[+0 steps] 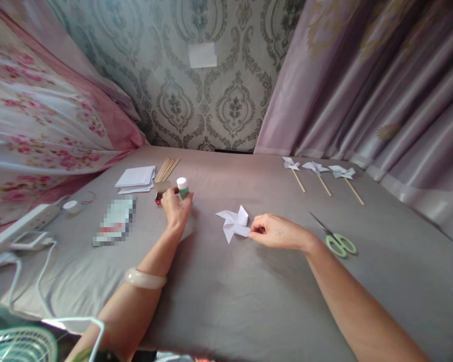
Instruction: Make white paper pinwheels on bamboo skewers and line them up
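Note:
My left hand [176, 207] is closed round a small green glue bottle with a white cap [182, 187], held upright over the grey cloth. A small red-and-brown box [160, 195] lies just left of that hand. My right hand [275, 232] pinches one corner of a white folded paper pinwheel [234, 223] that lies flat on the cloth between my hands. A pale bangle [145, 279] circles my left wrist.
Green-handled scissors [335, 240] lie right of my right hand. Three finished pinwheels on sticks [319, 172] rest at the back right. A paper stack [136, 178] and wooden sticks [167, 168] lie at the back left; a power strip [26, 223] and cables sit at the left edge.

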A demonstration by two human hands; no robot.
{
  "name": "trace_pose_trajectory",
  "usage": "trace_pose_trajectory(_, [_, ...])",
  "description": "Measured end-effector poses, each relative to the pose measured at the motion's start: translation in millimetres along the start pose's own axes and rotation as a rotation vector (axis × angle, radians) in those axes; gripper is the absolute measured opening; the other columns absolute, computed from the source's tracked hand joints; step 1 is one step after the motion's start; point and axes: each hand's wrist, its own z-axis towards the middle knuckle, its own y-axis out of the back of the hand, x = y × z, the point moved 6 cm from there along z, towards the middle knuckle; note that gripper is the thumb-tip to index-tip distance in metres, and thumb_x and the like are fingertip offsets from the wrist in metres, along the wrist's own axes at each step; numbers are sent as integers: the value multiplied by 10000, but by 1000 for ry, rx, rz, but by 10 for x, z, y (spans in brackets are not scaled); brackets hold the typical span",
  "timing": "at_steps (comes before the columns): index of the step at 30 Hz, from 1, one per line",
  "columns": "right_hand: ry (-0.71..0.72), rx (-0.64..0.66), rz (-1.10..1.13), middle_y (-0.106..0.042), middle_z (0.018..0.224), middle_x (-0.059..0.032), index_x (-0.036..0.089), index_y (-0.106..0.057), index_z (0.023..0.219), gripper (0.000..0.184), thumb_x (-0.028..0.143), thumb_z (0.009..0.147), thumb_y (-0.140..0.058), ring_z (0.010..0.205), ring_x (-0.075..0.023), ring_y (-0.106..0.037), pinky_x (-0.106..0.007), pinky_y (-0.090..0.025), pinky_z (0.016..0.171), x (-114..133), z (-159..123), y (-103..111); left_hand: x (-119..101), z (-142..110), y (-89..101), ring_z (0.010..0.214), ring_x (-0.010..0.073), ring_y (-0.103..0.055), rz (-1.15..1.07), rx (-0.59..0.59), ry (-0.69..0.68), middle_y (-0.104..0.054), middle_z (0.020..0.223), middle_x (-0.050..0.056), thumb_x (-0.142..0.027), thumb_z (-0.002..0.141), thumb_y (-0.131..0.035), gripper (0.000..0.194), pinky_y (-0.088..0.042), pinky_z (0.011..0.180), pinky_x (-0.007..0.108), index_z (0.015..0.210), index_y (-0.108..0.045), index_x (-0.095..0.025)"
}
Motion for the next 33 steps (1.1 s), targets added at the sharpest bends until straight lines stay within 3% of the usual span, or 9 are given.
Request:
trace_pose_trajectory(3, [-5,-63,31,-632,665,3,167,-682,647,224,273,789,-546,581,-110,-537,-229,-338,548,30,25,18,-36,-17,-22,758,213,-566,-58,48,-9,-609,771,42,-314,667,-664,213,-443,761,353,810,-626,-161])
trace_pose_trajectory(6, [2,-293,157,-639,719,-15,173,-694,697,226,283,815,-537,619,-115,-548,-243,-388,594,51,67,116,-244,-112,8,731,180,-576,-310,93,-106,-643,792,36,-353,696,-664,250,-452,720,308,859,-658,-164])
trace_pose_trajectory(10, [74,-571,354,-658,988,-59,191,-688,932,203,309,778,-625,861,-157,-604,-282,-459,759,81,90,185,-646,-440,-60,782,179,-630,-727,410,-142,-692,833,41,-387,668,-733,294,-483,740,290,849,-662,-167])
trace_pose_trajectory(14, [73,-539,557,-631,1157,-70,214,-603,1136,465,299,693,-718,988,-177,-601,-331,-465,883,104,156,41,-857,-810,-147,817,189,-657,-947,660,18,-722,893,51,-368,661,-764,314,-503,777,313,885,-679,-166])
trace_pose_trajectory(18, [11,-487,896,-674,1024,-60,189,-613,1060,474,394,654,-748,859,-164,-628,-304,-505,769,81,217,-114,-883,-993,-217,845,198,-661,-962,768,87,-726,899,63,-393,686,-748,308,-504,810,332,879,-695,-160])
trace_pose_trajectory(22, [-115,-459,1123,-658,786,-10,172,-623,982,488,440,604,-779,673,-123,-599,-257,-481,624,-38,219,-106,-819,-973,-295,846,201,-653,-839,819,40,-720,922,80,-443,735,-683,367,-508,778,324,965,-698,-158])
trace_pose_trajectory(25, [-131,-548,1180,-625,715,18,175,-618,891,447,413,567,-812,648,-106,-589,-226,-459,583,-162,151,93,-745,-894,-315,806,193,-640,-543,772,-131,-721,912,83,-378,801,-603,282,-499,751,315,946,-712,-162])
trace_pose_trajectory(30, [-157,-652,1120,-614,694,18,170,-613,801,353,350,575,-817,617,-98,-578,-202,-419,509,-272,19,374,-808,-1036,-317,943,212,-574,-48,811,-725,-707,964,89,-225,881,-472,249,-445,858,338,910,-715,-179])
trace_pose_trajectory(33, [-156,-650,976,-599,660,14,163,-602,765,318,380,618,-782,582,-103,-556,-216,-410,491,-243,0,396,-823,-1160,-318,962,209,-544,90,835,-929,-695,958,87,-210,908,-419,286,-423,862,334,930,-703,-186])
